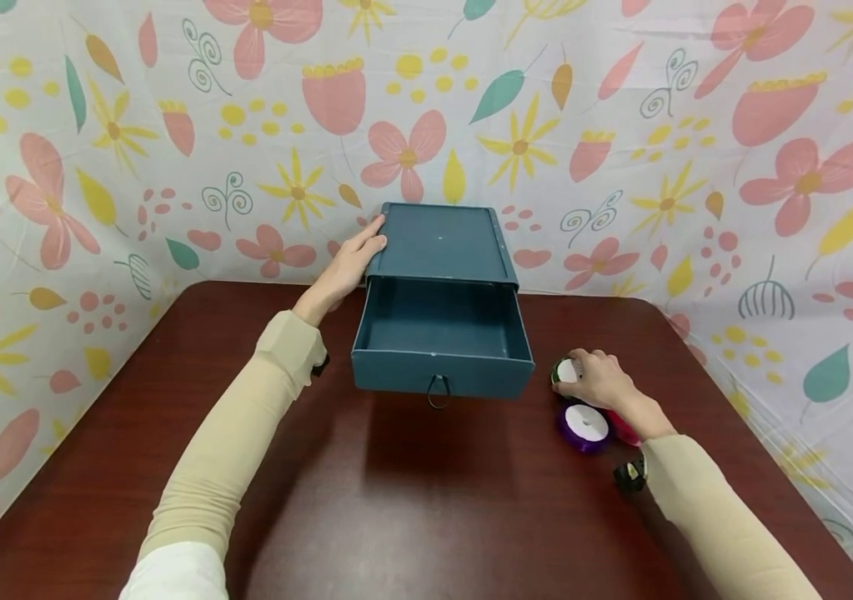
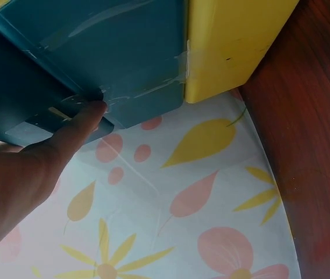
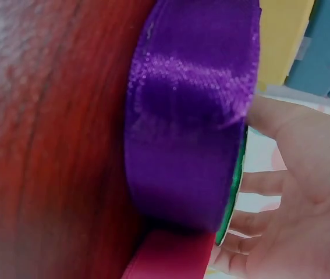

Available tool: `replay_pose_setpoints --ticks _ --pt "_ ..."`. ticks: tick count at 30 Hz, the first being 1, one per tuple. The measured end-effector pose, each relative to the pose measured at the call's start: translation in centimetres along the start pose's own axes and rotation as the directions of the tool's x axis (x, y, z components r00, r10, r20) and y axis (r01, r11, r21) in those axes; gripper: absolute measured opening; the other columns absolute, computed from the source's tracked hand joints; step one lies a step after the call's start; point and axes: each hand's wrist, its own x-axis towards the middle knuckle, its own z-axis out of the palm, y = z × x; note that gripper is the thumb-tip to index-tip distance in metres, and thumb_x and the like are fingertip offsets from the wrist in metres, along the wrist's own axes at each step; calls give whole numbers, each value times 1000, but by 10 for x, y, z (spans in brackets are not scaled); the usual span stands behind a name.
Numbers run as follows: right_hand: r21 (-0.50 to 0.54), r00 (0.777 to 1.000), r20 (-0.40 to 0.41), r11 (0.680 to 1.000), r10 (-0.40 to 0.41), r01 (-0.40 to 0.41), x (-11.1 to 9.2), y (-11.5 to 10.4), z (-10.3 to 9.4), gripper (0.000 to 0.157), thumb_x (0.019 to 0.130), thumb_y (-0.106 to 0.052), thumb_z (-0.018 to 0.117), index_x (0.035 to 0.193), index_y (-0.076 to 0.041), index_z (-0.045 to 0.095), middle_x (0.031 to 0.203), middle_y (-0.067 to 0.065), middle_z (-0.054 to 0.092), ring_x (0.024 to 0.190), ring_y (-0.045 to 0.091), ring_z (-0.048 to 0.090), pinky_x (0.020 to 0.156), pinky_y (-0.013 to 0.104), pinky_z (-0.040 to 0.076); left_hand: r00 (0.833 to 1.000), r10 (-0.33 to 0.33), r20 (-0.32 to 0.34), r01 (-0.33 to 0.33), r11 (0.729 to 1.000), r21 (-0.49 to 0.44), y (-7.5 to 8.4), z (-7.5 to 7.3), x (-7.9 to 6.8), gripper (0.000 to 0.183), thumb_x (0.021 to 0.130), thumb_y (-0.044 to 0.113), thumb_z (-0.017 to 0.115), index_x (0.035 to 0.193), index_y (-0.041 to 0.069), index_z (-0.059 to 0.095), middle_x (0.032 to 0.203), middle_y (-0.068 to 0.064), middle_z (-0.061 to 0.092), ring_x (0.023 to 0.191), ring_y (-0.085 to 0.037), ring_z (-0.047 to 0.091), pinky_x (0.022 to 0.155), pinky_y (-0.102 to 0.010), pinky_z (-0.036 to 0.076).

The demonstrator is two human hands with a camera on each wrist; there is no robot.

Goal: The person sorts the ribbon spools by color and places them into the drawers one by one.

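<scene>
A dark blue drawer box [image 1: 437, 242] stands at the back of the table, its top drawer [image 1: 443, 372] pulled out toward me, with a ring pull on the front. My left hand [image 1: 347, 265] rests with extended fingers against the box's left side; a fingertip touches its wall [image 2: 135, 64] in the left wrist view. To the right of the box, my right hand [image 1: 606, 385] grips a green ribbon spool [image 1: 565, 372] with a white face. Just in front of it lies a purple ribbon spool [image 1: 585, 423], and a red-pink ribbon spool [image 1: 625, 428] is partly hidden under the wrist.
Below the blue part, a yellow section [image 2: 229, 46] of the unit meets the dark wooden table [image 1: 434, 533]. A flower-patterned cloth [image 1: 591, 108] hangs behind and beside the table.
</scene>
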Motion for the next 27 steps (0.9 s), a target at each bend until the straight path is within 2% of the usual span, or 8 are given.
replay_pose_setpoints --ticks 5,12,21,27 --pt "25 999 -20 999 -39 39 -3 -5 -6 66 81 -36 74 127 7 54 110 30 58 96 42 53 70 48 51 1000 -6 9 6 1000 2 7 1 -5 57 106 30 32 157 18 10 165 -3 4 151 -24 12 118 -48 26" --pt "55 993 -52 993 -102 105 -7 -21 -25 63 82 -32 73 128 7 54 112 30 59 94 37 55 74 48 54 1000 17 -2 -17 999 37 8 0 -5 57 106 28 32 157 15 11 165 -5 5 152 -22 5 122 -44 15" --pt "72 986 -73 985 -150 155 -12 -47 -57 67 85 -35 71 134 5 52 119 31 57 102 39 53 79 51 51 1000 13 -10 -12 999 47 10 0 -6 57 106 28 34 157 16 13 164 -5 7 152 -22 8 122 -44 16" --pt "60 980 -84 981 -181 187 -16 -67 -82 68 86 -37 70 138 3 51 119 28 59 102 36 52 74 40 44 1000 -1 -19 2 999 49 9 -1 -7 57 105 30 36 157 20 15 164 -5 9 151 -24 15 120 -46 21"
